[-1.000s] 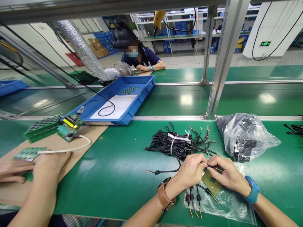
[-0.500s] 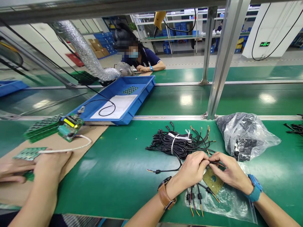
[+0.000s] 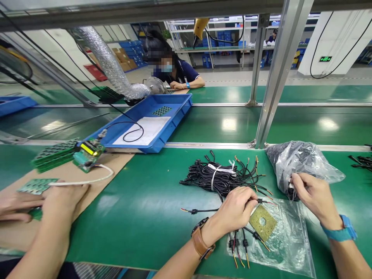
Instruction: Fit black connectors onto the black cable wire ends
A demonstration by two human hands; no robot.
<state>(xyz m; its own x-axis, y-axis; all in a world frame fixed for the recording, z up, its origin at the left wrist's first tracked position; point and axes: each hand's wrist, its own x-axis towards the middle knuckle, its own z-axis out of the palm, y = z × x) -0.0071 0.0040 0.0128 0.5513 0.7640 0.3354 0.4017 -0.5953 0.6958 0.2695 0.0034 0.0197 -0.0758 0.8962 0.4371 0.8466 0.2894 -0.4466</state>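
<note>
Across the whole frame runs the green bench (image 3: pixel 151 209), with a grey post (image 3: pixel 274 73) rising right of centre. Upper left, a silver duct (image 3: pixel 107 64) bends down toward a blue tray (image 3: pixel 177 116) that holds a white sheet (image 3: pixel 145 130) and a black wire loop. Lower left, a brown mat (image 3: pixel 87 182) carries green boards (image 3: pixel 54 155) and a small tester (image 3: pixel 87 153) with a white lead; a co-worker's hands (image 3: pixel 62 197) rest on it. Top centre, another person (image 3: pixel 174 71) sits at the far bench.

Right of centre lies a grey bag (image 3: pixel 302 162) of black parts. My right hand (image 3: pixel 315 195) is at its near edge, fingers curled into the bag mouth and pinching something dark; what exactly, I cannot tell. Centre frame, a tied cable bundle (image 3: pixel 216 176) sits just above my left hand (image 3: pixel 235 211). Left hand is closed, thumb and forefinger pinching a black cable (image 3: pixel 203 211) that trails left across the bench, its bare tips poking right past my fingers. Bottom right, a clear bag (image 3: pixel 286 248) lies flat, with a brass plate (image 3: pixel 263 222) on it just right of my left hand, well apart from my right. Four short leads (image 3: pixel 240 248) lie below my left hand, on the clear bag's left edge.
</note>
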